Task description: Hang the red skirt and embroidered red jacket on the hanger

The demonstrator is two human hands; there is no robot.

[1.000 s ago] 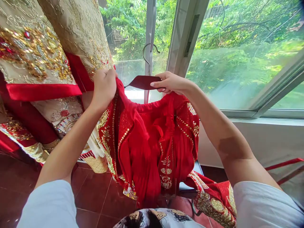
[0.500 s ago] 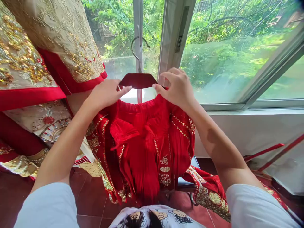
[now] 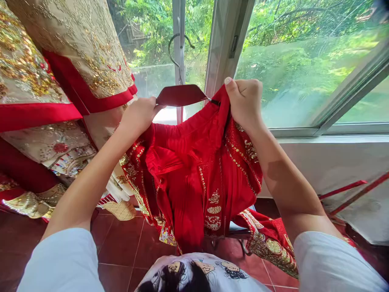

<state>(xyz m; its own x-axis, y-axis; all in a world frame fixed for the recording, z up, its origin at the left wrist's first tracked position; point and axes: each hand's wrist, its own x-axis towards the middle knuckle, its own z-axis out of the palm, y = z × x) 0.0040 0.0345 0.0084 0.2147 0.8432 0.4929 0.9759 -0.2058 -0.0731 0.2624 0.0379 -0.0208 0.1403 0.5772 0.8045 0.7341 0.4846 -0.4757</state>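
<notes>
A dark red clothes hanger [image 3: 181, 95] with a metal hook is upright in front of the window. From it hangs a red skirt [image 3: 188, 202] with pleats and gold beaded trim. My left hand [image 3: 138, 115] is closed around the hanger's left end, its fingers partly hidden; whether it also pinches the skirt I cannot tell. At the other side, my right hand [image 3: 246, 99] grips the skirt's waistband and holds that corner raised. Close by the right hand, a metal rod with a black clip end [image 3: 214, 101] sticks out of the hanger and meets the waistband.
Cream and gold embroidered garments [image 3: 91, 77] with red borders hang at the left. Behind the hanger is a framed window [image 3: 209, 56]. A red garment with gold embroidery [image 3: 270, 239] lies over a stool or chair at lower right. Red poles [image 3: 343, 190] lean near the wall.
My right hand has left the hanger's right side and closed on the waistband, pulling it up and to the right. The hanger has risen slightly and tilts a little.
</notes>
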